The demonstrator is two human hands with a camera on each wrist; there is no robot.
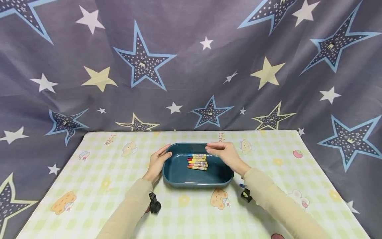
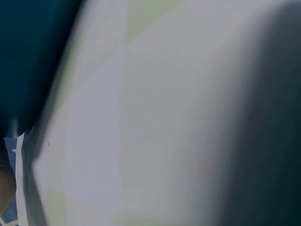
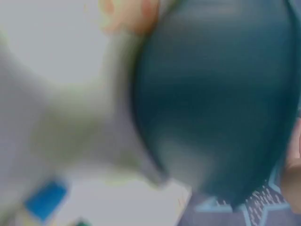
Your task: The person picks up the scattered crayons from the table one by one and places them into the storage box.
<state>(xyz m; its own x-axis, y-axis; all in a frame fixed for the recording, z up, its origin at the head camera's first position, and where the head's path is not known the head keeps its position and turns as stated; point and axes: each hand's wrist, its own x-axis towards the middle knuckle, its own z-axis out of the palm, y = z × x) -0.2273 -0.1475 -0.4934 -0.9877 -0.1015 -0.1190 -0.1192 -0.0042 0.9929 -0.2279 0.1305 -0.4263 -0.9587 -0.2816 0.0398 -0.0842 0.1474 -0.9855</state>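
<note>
A dark teal oblong tray (image 1: 198,182) sits mid-table; its outer side (image 2: 33,52) fills a corner of the left wrist view. My left hand (image 1: 156,164) holds the tray's left end, thumb at the rim and fingers along the outside. Inside lie several crayons (image 1: 197,162) in a row, with blue, red, yellow and orange tips and printed wrappers. Over the tray's far right side is my right hand (image 1: 226,154), fingers extended leftward along the far rim, thumb a little below them, nothing visible between. Blur softens the tray (image 3: 216,99) in the right wrist view.
A blue crayon (image 1: 242,185) lies on the table right of the tray, partly hidden by the right wrist camera (image 1: 246,195). Green checked cloth (image 1: 98,186) covers the table. Behind hangs a grey curtain (image 1: 191,66) with stars.
</note>
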